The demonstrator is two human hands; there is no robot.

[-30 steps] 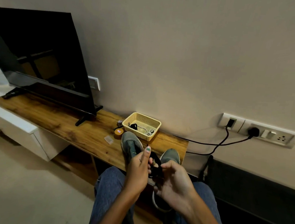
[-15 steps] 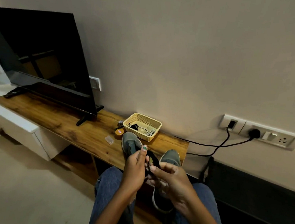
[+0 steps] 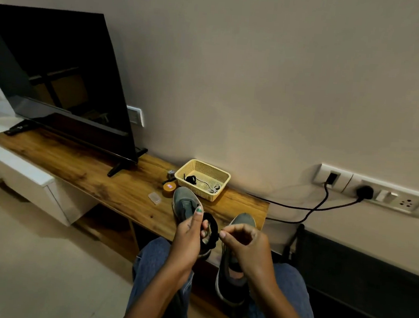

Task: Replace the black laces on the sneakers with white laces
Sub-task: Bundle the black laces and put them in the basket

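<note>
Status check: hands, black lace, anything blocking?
Left hand holds bundled black lace. Right hand pinches its end. Both sneakers laceless. Nothing blocking.

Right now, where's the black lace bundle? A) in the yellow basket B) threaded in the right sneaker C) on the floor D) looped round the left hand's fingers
D: the black lace is coiled round the fingers of the left hand, with the right hand beside it.

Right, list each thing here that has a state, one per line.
left hand: holds a bundled black lace
right hand: pinching the lace end
left sneaker: on the shelf, no lace visible
right sneaker: unlaced
basket: holds cords
television: off
</note>
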